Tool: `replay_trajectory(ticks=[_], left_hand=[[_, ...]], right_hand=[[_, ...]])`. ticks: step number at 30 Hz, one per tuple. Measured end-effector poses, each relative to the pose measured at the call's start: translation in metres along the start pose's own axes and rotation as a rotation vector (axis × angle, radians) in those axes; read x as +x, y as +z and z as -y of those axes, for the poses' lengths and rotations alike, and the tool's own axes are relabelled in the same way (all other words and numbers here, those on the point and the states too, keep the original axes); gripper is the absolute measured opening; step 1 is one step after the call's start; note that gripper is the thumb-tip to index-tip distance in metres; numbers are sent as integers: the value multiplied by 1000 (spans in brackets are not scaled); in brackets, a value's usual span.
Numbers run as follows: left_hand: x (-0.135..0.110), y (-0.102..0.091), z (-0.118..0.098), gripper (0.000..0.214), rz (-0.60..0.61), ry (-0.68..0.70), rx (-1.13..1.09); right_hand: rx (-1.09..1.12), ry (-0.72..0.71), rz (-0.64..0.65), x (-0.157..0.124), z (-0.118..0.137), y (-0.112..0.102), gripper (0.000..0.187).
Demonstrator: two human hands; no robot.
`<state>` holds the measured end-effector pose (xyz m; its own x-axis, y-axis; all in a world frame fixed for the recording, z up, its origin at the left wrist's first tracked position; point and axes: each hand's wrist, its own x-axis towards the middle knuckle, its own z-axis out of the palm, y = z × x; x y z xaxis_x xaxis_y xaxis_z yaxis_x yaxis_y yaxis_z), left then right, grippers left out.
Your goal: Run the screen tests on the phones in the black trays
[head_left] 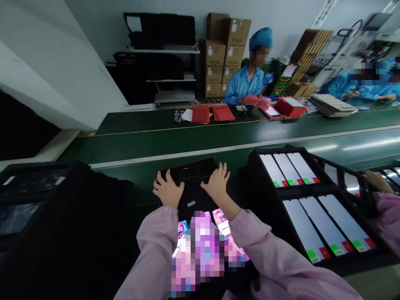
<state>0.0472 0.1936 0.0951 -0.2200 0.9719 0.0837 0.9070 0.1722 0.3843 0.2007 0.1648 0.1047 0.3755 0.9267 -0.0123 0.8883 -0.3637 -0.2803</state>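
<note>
In the head view, my left hand (169, 188) grips the left side of a black tray (193, 189), its fingers hooked over the far edge and the thumb pointing inward. At the right side of that tray, my right hand (216, 181) holds on the same way, fingers spread along the rim. The tray has rectangular recesses at its far end and a small white label. Nearer to me, between my forearms, lie several phones (206, 246) with lit pink and purple screens, partly blurred out and partly covered by my sleeves.
Black trays of white-screened phones (329, 221) with green and red stickers stand to the right. A co-worker's hand (379, 181) holds another tray there. Stacked black trays (78, 175) are at left. Across the green bench (150, 143), a person in blue (245, 85) handles red pouches (200, 114).
</note>
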Motion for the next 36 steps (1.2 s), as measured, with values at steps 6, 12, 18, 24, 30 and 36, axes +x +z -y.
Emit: replay_trajectory(ticks=[6,12,18,24,30,36], left_hand=[[1,7,10,67,-38,64,-32],[1,6,7,69,-34,58,-21],[0,2,6,70,-3,47,-12],[1,4,6,75,12,32,-46],[4,4,11,85,7,24,-152],[-6,5,43,83,28,25,-396]], right_hand=[[29,-285,-10,-21,3,-3,28],[56,-297,89,-18,3,8,28],[83,-342,78,-15,0,16,32],[31,-484,108,-9,-6,0,30],[23,-453,133,-7,-4,-6,35],[44,-420,158,-6,-3,-8,44]])
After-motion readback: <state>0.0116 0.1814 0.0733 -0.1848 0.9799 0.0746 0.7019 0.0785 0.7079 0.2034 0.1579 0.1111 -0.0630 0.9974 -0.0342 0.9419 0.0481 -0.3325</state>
